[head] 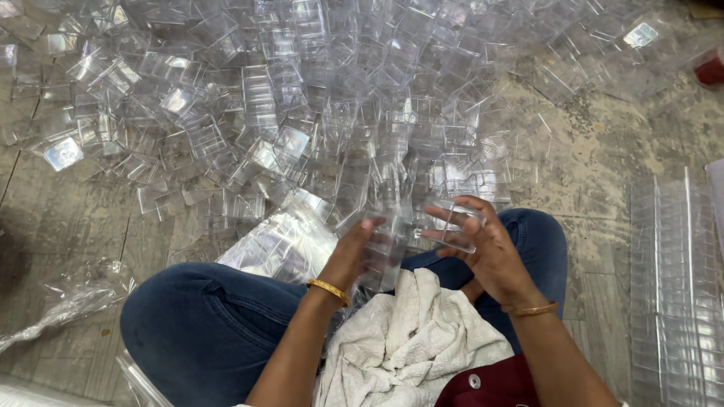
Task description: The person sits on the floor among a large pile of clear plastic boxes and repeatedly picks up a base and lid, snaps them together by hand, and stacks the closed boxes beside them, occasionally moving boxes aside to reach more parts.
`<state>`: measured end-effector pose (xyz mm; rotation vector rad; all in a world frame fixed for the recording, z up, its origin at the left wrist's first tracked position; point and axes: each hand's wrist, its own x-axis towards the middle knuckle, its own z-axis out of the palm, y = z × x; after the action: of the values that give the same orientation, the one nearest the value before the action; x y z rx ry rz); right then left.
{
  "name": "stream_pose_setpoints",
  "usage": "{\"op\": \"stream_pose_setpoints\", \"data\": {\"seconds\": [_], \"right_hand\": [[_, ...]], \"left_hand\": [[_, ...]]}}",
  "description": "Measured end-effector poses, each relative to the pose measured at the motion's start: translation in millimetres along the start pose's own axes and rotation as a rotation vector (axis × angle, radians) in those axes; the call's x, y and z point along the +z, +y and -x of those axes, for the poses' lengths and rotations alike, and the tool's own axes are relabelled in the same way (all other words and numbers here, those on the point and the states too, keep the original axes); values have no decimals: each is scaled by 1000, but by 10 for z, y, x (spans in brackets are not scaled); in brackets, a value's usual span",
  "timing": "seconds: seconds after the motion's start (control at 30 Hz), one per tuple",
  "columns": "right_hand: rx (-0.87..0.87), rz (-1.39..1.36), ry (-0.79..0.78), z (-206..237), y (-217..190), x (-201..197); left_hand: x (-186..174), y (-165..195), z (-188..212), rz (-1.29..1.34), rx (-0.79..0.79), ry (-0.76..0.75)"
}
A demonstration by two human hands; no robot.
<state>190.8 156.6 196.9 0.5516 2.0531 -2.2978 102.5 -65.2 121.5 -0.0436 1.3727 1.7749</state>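
The person sits on the tiled floor (588, 151) with knees in blue jeans (204, 324) spread wide and a white cloth (415, 339) bunched in the lap. Both hands are raised just above the cloth, close together. The left hand (353, 252) curls around a clear plastic box (388, 252), fingers wrapped over its near side. The right hand (490, 252) grips a second clear plastic piece (452, 226) between thumb and fingertips, held just beside the first, the two nearly touching.

A broad heap of clear boxes (302, 98) covers the floor ahead, its near edge reaching almost to the knees. A clear plastic bag (283, 241) lies against the left knee. At the right edge of the floor stand stacked rows of clear boxes (675, 279). Bare floor shows between that stack and the heap, and at the far left.
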Motion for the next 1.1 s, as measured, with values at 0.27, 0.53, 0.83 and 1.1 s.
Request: {"op": "stream_pose_setpoints", "data": {"seconds": [0.27,0.53,0.83,1.1], "right_hand": [[49,-201,57,-135,110,210],[212,-215,215,-302,539,284],[217,286,140,-502,499,184],[22,298,97,-303,275,338]], "left_hand": [[-43,-170,-23,-499,247,170],[59,-219,29,-707,493,122],[109,-125,45,-647,263,45],[98,57,48,116,-74,-67]]}}
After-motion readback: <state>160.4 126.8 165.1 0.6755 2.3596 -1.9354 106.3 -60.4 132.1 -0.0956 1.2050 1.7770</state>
